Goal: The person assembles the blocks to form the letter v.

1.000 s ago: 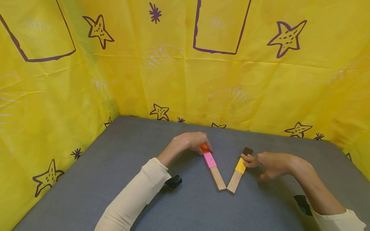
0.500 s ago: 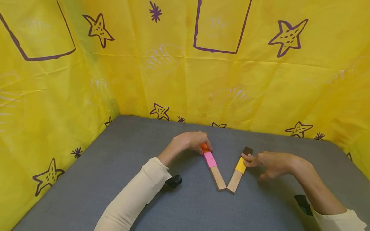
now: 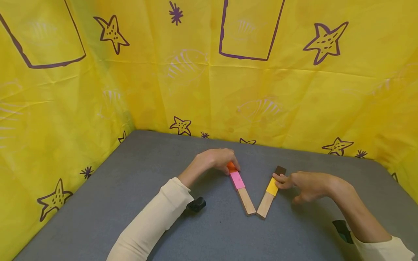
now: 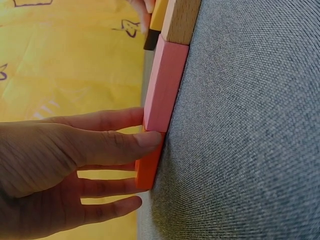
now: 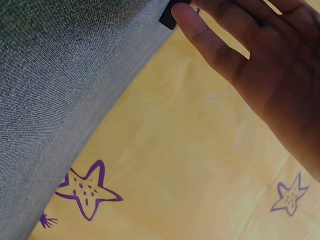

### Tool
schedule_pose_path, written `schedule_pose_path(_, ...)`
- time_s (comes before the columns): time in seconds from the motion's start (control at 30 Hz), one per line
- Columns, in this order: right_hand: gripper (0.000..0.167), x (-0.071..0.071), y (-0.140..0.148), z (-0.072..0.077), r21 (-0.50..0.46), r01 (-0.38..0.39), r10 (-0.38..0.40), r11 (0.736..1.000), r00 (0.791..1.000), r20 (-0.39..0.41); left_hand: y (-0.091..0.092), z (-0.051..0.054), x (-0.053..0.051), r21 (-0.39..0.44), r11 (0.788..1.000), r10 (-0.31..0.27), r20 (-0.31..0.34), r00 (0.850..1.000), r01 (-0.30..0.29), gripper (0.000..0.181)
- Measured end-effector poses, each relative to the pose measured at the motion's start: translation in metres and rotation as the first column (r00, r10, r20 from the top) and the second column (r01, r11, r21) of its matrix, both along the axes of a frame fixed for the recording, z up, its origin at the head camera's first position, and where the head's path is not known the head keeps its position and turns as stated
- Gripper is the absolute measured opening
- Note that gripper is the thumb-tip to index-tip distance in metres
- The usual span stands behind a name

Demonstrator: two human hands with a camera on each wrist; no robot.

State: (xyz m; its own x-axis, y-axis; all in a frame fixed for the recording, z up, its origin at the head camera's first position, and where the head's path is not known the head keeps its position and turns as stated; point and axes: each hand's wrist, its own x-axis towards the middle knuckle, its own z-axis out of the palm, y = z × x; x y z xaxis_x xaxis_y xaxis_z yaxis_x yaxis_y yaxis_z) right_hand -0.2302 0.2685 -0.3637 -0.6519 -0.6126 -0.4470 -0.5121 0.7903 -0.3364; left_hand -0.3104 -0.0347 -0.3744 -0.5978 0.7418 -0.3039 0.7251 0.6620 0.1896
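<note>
Two rows of wooden blocks form a V on the grey table. In the left row lie an orange block, a pink block and a plain wood block. My left hand pinches the orange block, its thumb at the seam with the pink one. The right row has a dark brown block, a yellow block and a plain wood block. Fingertips of my right hand rest on the right row, near where brown and yellow meet; its thumb hangs apart from the blocks.
The grey tabletop extends around the V. Yellow cloth with purple starfish and fish drawings hangs behind the table and along its sides. A black device sits under the left wrist, and a dark one at the right wrist.
</note>
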Motion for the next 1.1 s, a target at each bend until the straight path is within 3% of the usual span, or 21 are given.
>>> schedule_pose_path(0.5,0.073,-0.0006,0.0016,-0.0007,0.004,-0.005,0.005,1.000,1.000,0.002,0.0007,0.0008,-0.0004,-0.006,1.000,-0.003,0.015,1.000,0.003,0.046)
schedule_pose_path(0.8,0.073,0.0011,-0.0005,0.0001,-0.001,0.031,-0.031,1.000,0.999,0.029,0.0017,0.0005,-0.0005,-0.001,1.000,0.007,0.019,1.000,-0.007,0.046)
schedule_pose_path(1.1,0.067,-0.0036,0.0006,-0.0008,-0.018,-0.036,0.036,0.999,0.999,-0.011,-0.0008,0.0007,-0.0004,0.018,0.999,0.042,0.014,0.999,-0.043,0.047)
